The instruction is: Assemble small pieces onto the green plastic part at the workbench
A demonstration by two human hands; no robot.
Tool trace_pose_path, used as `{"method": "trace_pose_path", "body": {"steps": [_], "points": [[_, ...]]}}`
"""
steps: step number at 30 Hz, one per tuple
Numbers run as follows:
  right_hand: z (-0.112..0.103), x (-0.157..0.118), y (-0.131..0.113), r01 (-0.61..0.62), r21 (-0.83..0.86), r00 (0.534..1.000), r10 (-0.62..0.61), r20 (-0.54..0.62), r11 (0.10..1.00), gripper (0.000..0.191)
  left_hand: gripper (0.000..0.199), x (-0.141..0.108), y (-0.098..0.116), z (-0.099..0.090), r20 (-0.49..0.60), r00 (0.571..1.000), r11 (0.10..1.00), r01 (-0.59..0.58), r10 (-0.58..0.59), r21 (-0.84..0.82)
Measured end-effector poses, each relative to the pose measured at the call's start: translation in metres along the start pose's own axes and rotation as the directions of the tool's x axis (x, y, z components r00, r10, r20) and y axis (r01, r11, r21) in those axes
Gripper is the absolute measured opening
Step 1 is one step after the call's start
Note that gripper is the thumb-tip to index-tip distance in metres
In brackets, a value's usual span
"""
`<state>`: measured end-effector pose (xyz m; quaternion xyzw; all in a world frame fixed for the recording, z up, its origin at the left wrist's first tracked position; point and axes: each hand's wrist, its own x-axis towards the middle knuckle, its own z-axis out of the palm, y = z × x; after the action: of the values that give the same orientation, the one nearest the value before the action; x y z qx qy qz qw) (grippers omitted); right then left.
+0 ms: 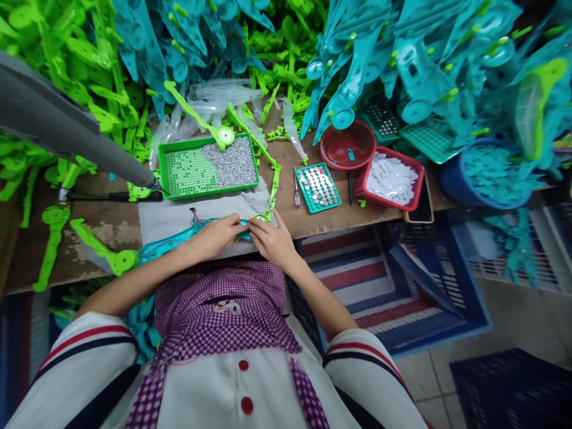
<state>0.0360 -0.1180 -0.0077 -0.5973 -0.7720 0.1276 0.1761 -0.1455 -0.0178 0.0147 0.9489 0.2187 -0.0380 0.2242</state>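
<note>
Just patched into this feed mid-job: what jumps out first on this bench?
The heaps of teal plastic parts and lime-green plastic parts piled across the back of the bench dominate. At the front edge, the left hand and right hand meet on a teal part lying on a grey mat. Behind them sits a green tray of small silver pieces; a red basket of white pieces stands right.

Green tray (166,173) of small screws upper left of centre. Teal tray (303,192) of round discs at centre. Red bowl (347,145), red bin (417,179) of white slips right. Blue bucket (451,185) far right.
</note>
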Motion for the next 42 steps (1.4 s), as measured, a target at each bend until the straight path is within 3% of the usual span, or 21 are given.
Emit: {"method": "trace_pose_path", "body": {"steps": [4, 11, 16, 21, 24, 26, 29, 31, 32, 34, 36, 37, 39, 42], "points": [[0.001, 0.001, 0.001, -0.002, -0.02, 0.999, 0.003, 0.032, 1.0, 0.036, 0.037, -0.012, -0.016, 0.0, -0.113, 0.994, 0.994, -0.025, 0.012, -0.108], [-0.002, 0.001, -0.002, 0.014, -0.06, 0.998, -0.01, 0.066, 0.998, 0.036, 0.034, -0.002, -0.026, -0.003, -0.08, 0.997, 0.998, -0.006, 0.001, -0.069], [-0.002, 0.001, -0.001, 0.02, -0.08, 0.997, -0.014, 0.077, 0.997, 0.035, 0.034, 0.015, -0.036, -0.013, 0.025, 0.989, 0.989, -0.149, 0.149, -0.007], [-0.004, 0.004, -0.004, 0.015, -0.092, 0.996, -0.007, 0.093, 0.996, 0.035, 0.029, 0.031, -0.043, -0.024, 0.107, 0.924, 0.929, -0.369, 0.367, -0.001], [-0.002, 0.004, -0.005, -0.006, -0.073, 0.996, 0.013, 0.092, 0.997, 0.036, 0.026, 0.032, -0.043, -0.022, 0.091, 0.914, 0.916, -0.4, 0.396, 0.027], [0.0, 0.001, -0.002, -0.001, -0.021, 0.997, 0.003, 0.083, 1.0, 0.037, 0.026, 0.029, -0.044, -0.016, 0.066, 0.932, 0.932, -0.359, 0.356, 0.047], [-0.004, -0.006, 0.007, 0.02, 0.155, 1.0, -0.019, -0.009, 0.988, 0.036, 0.028, 0.021, -0.044, -0.007, 0.006, 0.973, 0.972, -0.23, 0.23, 0.056], [-0.015, -0.01, 0.014, -0.04, 0.284, 0.983, 0.088, -0.159, 0.958, 0.035, 0.03, 0.016, -0.043, -0.003, -0.053, 0.987, 0.988, -0.148, 0.15, 0.046], [-0.022, -0.01, 0.018, -0.099, 0.336, 0.95, 0.189, -0.249, 0.937, 0.034, 0.031, 0.013, -0.042, -0.001, -0.08, 0.989, 0.992, -0.12, 0.122, 0.036], [-0.036, -0.002, 0.025, -0.21, 0.415, 0.829, 0.386, -0.404, 0.885, 0.034, 0.032, 0.01, -0.04, 0.0, -0.118, 0.989, 0.996, -0.086, 0.086, 0.01], [-0.047, 0.016, 0.03, -0.262, 0.464, 0.713, 0.494, -0.498, 0.846, 0.036, 0.034, 0.008, -0.038, 0.001, -0.128, 0.99, 0.997, -0.068, 0.065, -0.02], [-0.051, 0.029, 0.032, -0.266, 0.47, 0.685, 0.508, -0.523, 0.842, 0.039, 0.036, 0.007, -0.037, 0.001, -0.129, 0.99, 0.998, -0.061, 0.057, -0.031], [-0.053, 0.058, 0.036, -0.259, 0.42, 0.696, 0.469, -0.543, 0.87, 0.043, 0.038, 0.006, -0.035, 0.002, -0.133, 0.99, 0.998, -0.049, 0.044, -0.04], [-0.049, 0.099, 0.047, -0.239, 0.222, 0.81, 0.32, -0.491, 0.945, 0.045, 0.04, 0.001, -0.032, 0.004, -0.161, 0.986, 0.999, -0.034, 0.031, -0.013]]}}
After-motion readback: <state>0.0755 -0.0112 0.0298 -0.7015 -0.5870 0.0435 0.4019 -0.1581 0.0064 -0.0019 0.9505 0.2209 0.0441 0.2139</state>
